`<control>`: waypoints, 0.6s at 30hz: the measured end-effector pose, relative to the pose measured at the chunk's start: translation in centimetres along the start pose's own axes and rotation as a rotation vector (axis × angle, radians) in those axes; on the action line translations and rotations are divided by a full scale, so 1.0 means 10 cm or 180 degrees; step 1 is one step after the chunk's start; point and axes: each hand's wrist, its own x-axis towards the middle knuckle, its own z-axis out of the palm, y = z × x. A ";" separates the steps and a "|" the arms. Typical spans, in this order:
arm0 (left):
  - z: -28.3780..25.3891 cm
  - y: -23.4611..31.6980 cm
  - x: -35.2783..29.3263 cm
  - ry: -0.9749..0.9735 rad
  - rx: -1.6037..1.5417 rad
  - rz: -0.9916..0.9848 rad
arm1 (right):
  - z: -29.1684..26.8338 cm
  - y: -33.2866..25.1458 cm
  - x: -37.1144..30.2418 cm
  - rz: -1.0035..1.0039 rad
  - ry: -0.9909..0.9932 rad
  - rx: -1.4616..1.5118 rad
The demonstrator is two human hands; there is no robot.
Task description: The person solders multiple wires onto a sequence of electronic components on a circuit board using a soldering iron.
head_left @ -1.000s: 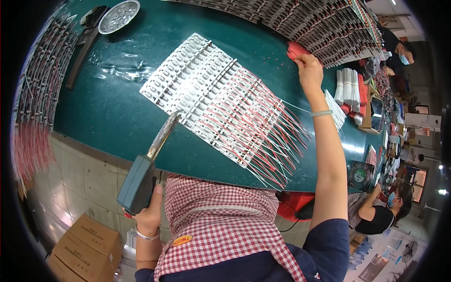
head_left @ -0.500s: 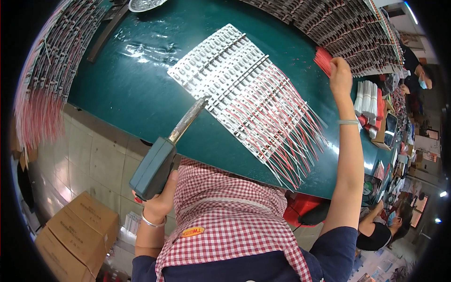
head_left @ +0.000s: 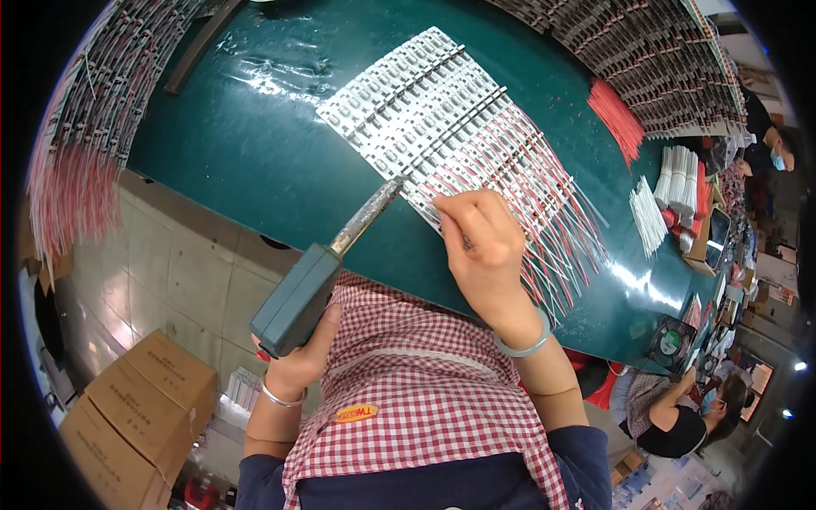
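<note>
My left hand (head_left: 306, 361) is wrapped round the grip of a blue-grey soldering gun (head_left: 293, 297). Its metal barrel slants up to the right, and the tip meets the near left edge of a white circuit board panel (head_left: 382, 110). Rows of pads and dark strips cover this panel. Red and white wires (head_left: 557, 217) fan out from its right part. Close to the tip, my right hand (head_left: 484, 242) hovers over the panel's near edge, thumb and forefinger pinched together; what they hold is too small to make out.
Loose red wires (head_left: 616, 119) and white wires (head_left: 648, 217) lie at the table's right, beside bundled white wires (head_left: 677, 183). Wired panels are stacked at the far right (head_left: 629, 59) and left (head_left: 110, 93). Cardboard boxes (head_left: 149, 399) stand at lower left. People sit at right.
My right hand has come from the red wires down and left to the panel by the soldering tip. The view has shifted slightly; my left hand still grips the soldering gun.
</note>
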 end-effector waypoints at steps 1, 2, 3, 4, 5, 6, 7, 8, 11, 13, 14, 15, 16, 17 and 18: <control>0.04 0.04 0.02 0.0113 0.0075 -0.0026 | 0.03 0.00 -0.01 0.0005 -0.0002 0.0001; 0.06 0.08 0.04 0.0226 0.0149 -0.0053 | 0.05 -0.01 -0.02 0.0003 0.0004 -0.0057; 0.07 0.09 0.05 0.0221 0.0147 -0.0057 | 0.07 -0.02 -0.03 0.0002 0.0008 -0.0116; 0.08 0.10 0.07 0.0221 0.0169 -0.0037 | 0.08 -0.03 -0.04 0.0001 0.0004 -0.0111; 0.08 0.11 0.08 0.0222 0.0191 -0.0018 | 0.09 -0.04 -0.05 0.0027 0.0005 -0.0102; 0.08 0.12 0.09 0.0228 0.0193 -0.0025 | 0.10 -0.05 -0.06 0.0054 0.0005 -0.0093; 0.09 0.13 0.11 0.0171 0.0275 0.0062 | 0.10 -0.05 -0.06 0.0057 0.0005 -0.0101; 0.10 0.14 0.12 0.0114 0.0358 0.0148 | 0.10 -0.04 -0.06 0.0042 -0.0005 -0.0143; 0.11 0.15 0.12 0.0037 0.0427 0.0169 | 0.10 -0.05 -0.05 0.0043 -0.0030 -0.0202; 0.11 0.12 0.11 0.0041 0.0403 0.0162 | 0.11 -0.06 -0.05 0.0058 -0.0044 -0.0215; 0.11 0.11 0.11 0.0046 0.0379 0.0157 | 0.11 -0.06 -0.05 0.0068 -0.0039 -0.0209; 0.11 0.10 0.11 0.0046 0.0382 0.0153 | 0.12 -0.06 -0.05 0.0079 -0.0034 -0.0203; 0.12 0.10 0.11 0.0024 0.0363 0.0120 | 0.12 -0.07 -0.05 0.0084 -0.0034 -0.0210; 0.12 0.10 0.12 0.0002 0.0343 0.0087 | 0.12 -0.07 -0.05 0.0089 -0.0044 -0.0237; 0.13 0.10 0.12 -0.0005 0.0339 0.0086 | 0.12 -0.07 -0.05 0.0095 -0.0055 -0.0263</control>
